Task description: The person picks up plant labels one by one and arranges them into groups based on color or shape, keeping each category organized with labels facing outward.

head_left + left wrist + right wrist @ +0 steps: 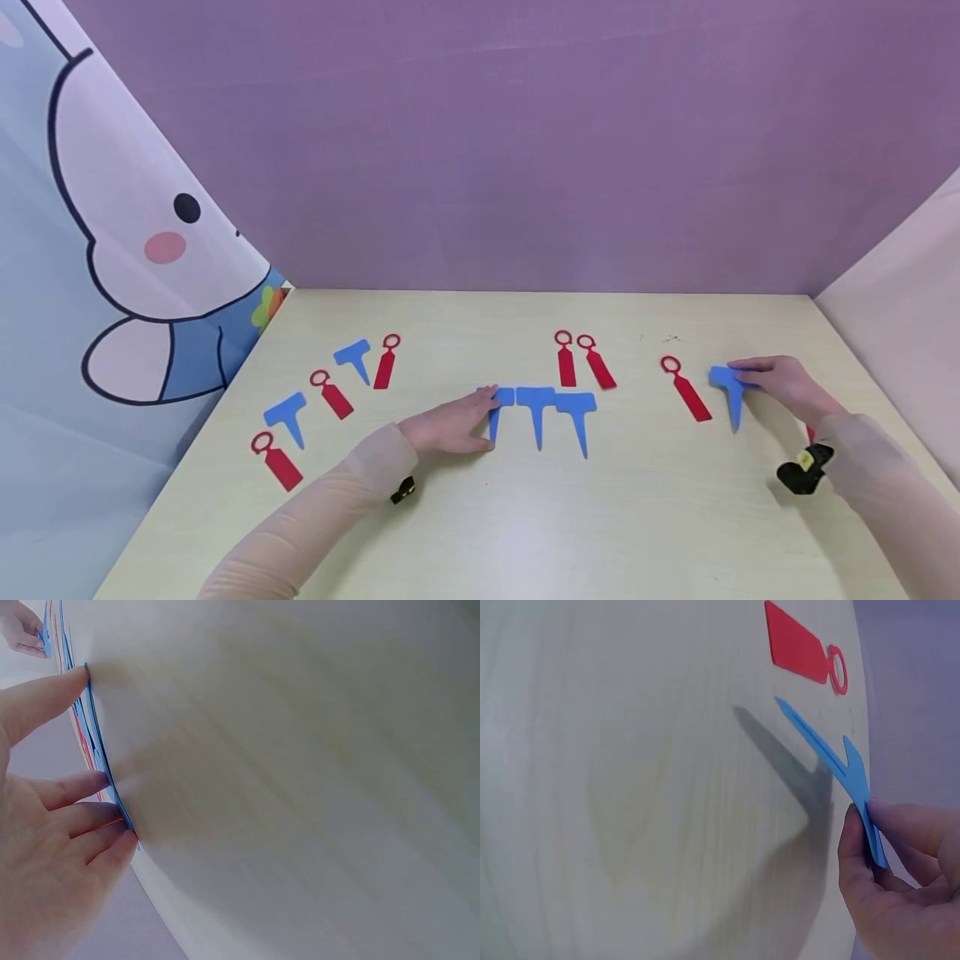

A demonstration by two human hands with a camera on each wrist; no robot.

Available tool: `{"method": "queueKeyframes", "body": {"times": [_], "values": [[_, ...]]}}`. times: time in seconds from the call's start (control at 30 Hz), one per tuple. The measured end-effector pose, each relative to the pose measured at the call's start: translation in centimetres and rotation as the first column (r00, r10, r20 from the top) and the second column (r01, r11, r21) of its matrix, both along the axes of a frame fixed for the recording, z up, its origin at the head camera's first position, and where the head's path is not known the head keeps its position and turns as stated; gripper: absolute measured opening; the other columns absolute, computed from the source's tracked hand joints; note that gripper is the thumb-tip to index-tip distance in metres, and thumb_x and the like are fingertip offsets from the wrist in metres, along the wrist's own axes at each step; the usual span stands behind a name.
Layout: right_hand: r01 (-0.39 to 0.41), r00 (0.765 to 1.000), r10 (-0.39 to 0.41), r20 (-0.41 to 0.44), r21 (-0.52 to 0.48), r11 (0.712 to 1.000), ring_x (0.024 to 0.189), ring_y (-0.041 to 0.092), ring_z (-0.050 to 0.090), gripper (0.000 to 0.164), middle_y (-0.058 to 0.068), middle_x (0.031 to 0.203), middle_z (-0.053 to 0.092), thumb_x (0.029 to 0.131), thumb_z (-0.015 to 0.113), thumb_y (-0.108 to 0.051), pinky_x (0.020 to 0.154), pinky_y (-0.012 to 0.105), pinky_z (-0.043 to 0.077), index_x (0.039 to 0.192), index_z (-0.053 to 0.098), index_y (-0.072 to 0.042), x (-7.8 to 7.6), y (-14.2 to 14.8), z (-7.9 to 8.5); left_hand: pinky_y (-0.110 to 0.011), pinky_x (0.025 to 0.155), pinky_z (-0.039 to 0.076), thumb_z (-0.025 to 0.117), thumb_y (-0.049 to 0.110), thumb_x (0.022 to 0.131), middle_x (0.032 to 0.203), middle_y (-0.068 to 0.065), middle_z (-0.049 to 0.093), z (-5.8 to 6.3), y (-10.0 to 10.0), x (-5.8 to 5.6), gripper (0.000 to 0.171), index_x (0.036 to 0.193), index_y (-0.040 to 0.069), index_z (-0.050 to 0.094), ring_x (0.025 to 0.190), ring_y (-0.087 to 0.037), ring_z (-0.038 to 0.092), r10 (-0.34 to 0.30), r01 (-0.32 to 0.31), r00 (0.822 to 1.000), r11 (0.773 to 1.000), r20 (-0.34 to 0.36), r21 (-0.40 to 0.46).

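Observation:
My left hand rests with extended fingers and thumb on a blue T-shaped plant label, lying flat and partly covered. Two similar blue labels lie beside it in a row. In the left wrist view, fingertips touch the label's thin edge-on outline. Over on the right, my right hand pinches another blue T-shaped plant label by one end of its head. The right wrist view shows this label raised off the table, its shadow beneath.
Red ring-topped tags lie about: two behind the row, one near the right hand, another partly hidden by the right wrist. At the table's left, several red tags alternate with blue labels. A purple panel stands behind.

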State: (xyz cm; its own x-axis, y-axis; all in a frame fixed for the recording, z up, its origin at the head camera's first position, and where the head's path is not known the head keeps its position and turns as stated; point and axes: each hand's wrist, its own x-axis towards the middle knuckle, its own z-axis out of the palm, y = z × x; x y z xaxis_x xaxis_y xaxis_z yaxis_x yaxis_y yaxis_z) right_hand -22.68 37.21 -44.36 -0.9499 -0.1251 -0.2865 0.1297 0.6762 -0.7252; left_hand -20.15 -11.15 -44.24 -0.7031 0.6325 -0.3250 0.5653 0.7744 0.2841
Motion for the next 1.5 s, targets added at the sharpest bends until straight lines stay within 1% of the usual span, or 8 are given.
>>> {"method": "queueKeyframes", "body": {"times": [0.37,0.57,0.67,0.77,0.83,1.03,1.3,1.5], "values": [[0.005,1.000,-0.005,-0.031,-0.004,1.000,0.118,0.040,0.035,0.057,0.031,0.128,0.039,0.088,0.051,-0.037,0.090,0.047,0.037,0.125,0.045,0.006,0.5,-1.8,0.9,-0.031,0.108,0.015,0.057,0.036,0.084,0.147,-0.011,0.010,0.2,-0.1,0.1,0.070,0.138,0.003,0.027,0.134,-0.022,0.013,-0.004,0.004,1.000,1.000,-0.003,0.004],[-0.005,1.000,0.005,-0.002,-0.040,0.999,0.116,0.036,0.039,0.061,0.030,0.129,0.038,0.086,0.052,-0.042,0.092,0.048,0.038,0.126,0.044,0.004,0.8,-2.9,1.1,-0.031,0.108,0.016,0.057,0.035,0.084,0.147,-0.011,0.011,0.2,-0.1,0.1,0.069,0.137,0.002,0.028,0.134,-0.022,0.013,-0.006,0.006,1.000,1.000,0.001,-0.002],[-0.008,1.000,0.008,0.001,-0.037,0.999,0.105,0.015,0.050,0.062,0.027,0.129,0.041,0.085,0.053,-0.044,0.090,0.043,0.041,0.125,0.047,0.002,0.8,-3.4,1.1,-0.031,0.108,0.016,0.057,0.035,0.084,0.147,-0.011,0.011,0.2,-0.1,0.1,0.069,0.137,0.002,0.028,0.134,-0.022,0.012,-0.006,0.006,1.000,1.000,0.001,-0.003],[-0.015,1.000,0.015,-0.006,-0.041,0.999,0.094,-0.003,0.049,0.059,0.026,0.127,0.043,0.084,0.056,-0.042,0.087,0.038,0.044,0.123,0.049,0.002,0.8,-4.0,1.2,-0.031,0.108,0.016,0.057,0.036,0.085,0.147,-0.011,0.011,0.2,-0.1,0.1,0.069,0.137,0.002,0.028,0.134,-0.021,0.012,-0.005,0.005,1.000,1.000,0.001,-0.004],[-0.024,1.000,0.024,0.000,-0.059,0.998,0.096,0.000,0.050,0.058,0.026,0.127,0.043,0.084,0.056,-0.040,0.088,0.039,0.043,0.123,0.049,0.003,0.8,-4.5,1.2,-0.031,0.108,0.016,0.057,0.036,0.085,0.147,-0.010,0.010,0.1,-0.1,0.1,0.069,0.137,0.003,0.028,0.134,-0.021,0.012,-0.004,0.004,1.000,1.000,0.002,-0.005],[-0.030,0.999,0.034,0.039,-0.103,0.994,0.117,0.036,0.038,0.062,0.028,0.129,0.040,0.084,0.056,-0.041,0.092,0.051,0.035,0.125,0.046,0.004,0.9,-5.6,1.1,-0.031,0.108,0.016,0.057,0.035,0.085,0.147,-0.011,0.010,0.1,-0.1,0.2,0.069,0.137,0.002,0.027,0.134,-0.022,0.012,-0.005,0.005,1.000,1.000,0.005,0.003],[-0.021,0.998,0.029,0.052,-0.149,0.989,0.091,0.006,0.054,0.059,0.019,0.118,0.054,0.082,0.060,-0.038,0.086,0.034,0.044,0.123,0.049,0.004,0.7,-7.1,0.7,-0.032,0.108,0.016,0.057,0.035,0.084,0.147,-0.012,0.011,0.2,-0.1,0.1,0.069,0.137,0.001,0.028,0.134,-0.022,0.013,-0.015,0.015,1.000,1.000,0.000,0.008],[0.008,0.995,0.014,0.098,-0.221,0.975,0.084,0.004,0.057,0.059,0.018,0.115,0.055,0.082,0.062,-0.032,0.078,0.023,0.049,0.122,0.047,0.008,0.7,-8.2,0.6,-0.032,0.108,0.015,0.056,0.036,0.085,0.147,-0.012,0.010,0.2,-0.1,0.1,0.069,0.137,0.001,0.027,0.134,-0.022,0.012,-0.017,0.017,1.000,1.000,0.001,0.005]]}}
